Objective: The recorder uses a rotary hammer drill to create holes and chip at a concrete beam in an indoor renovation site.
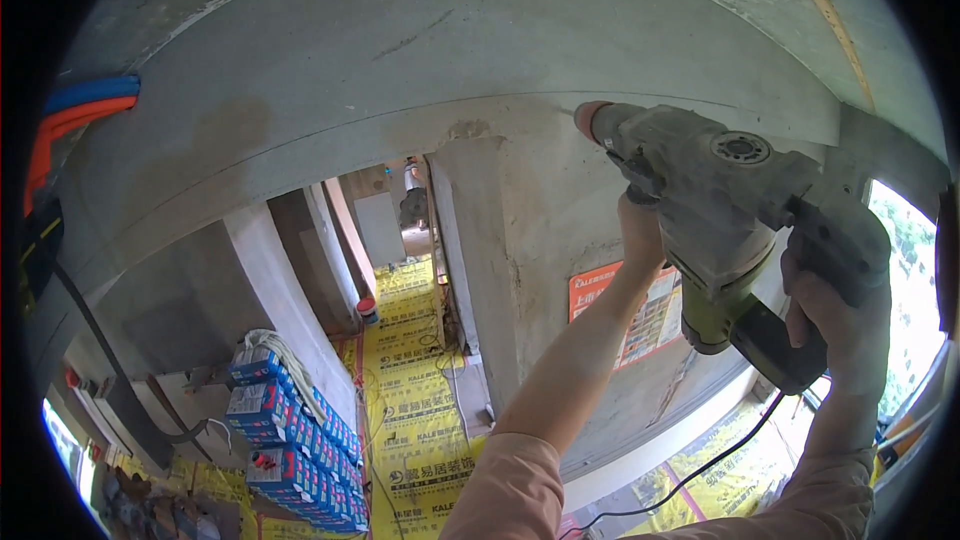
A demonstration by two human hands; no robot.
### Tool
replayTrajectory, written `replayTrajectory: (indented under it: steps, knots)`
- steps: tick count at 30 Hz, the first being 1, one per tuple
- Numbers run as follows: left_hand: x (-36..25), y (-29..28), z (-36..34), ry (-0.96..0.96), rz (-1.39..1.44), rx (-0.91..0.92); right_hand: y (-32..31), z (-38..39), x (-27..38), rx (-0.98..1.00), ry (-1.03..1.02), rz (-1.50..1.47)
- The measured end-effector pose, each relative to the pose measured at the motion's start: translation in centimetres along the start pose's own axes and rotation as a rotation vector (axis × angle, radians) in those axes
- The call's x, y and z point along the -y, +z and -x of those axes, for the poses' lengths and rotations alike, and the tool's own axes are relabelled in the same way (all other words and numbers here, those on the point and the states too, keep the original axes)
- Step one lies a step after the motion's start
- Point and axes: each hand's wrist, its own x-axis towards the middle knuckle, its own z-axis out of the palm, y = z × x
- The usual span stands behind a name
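Observation:
A dusty grey and green rotary hammer drill (720,180) is raised high in front of me, pointing left. Its bit (567,112) meets the bare concrete wall (480,30) close to a thin drawn line, though whether it has entered the wall I cannot tell. My right hand (835,315) is wrapped round the rear handle. Farther forward, my left hand (642,230) is closed under the front of the tool, at the side grip, partly hidden by the drill body. A black power cord (700,475) hangs from the drill's base.
Blue boxes (305,470) with coiled cable on top are stacked at lower left. Yellow printed sheeting (410,420) covers the floor. Blue and orange conduits (90,105) stick out at upper left. A red poster (640,310) hangs below the drill; a bright window (905,270) lies right.

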Motion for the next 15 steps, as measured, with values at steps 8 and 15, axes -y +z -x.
replayTrajectory:
  steps: [8, 15]
  knots:
    - [0.5, -1.5, -0.4, -0.014, -0.232, 0.210, 0.4, -0.7, -0.8, 0.029, -0.060, 0.050]
    - [3.2, -1.9, -1.3, -0.228, 0.258, 0.248, 0.4, 0.0, 0.6, -0.034, 0.004, 0.074]
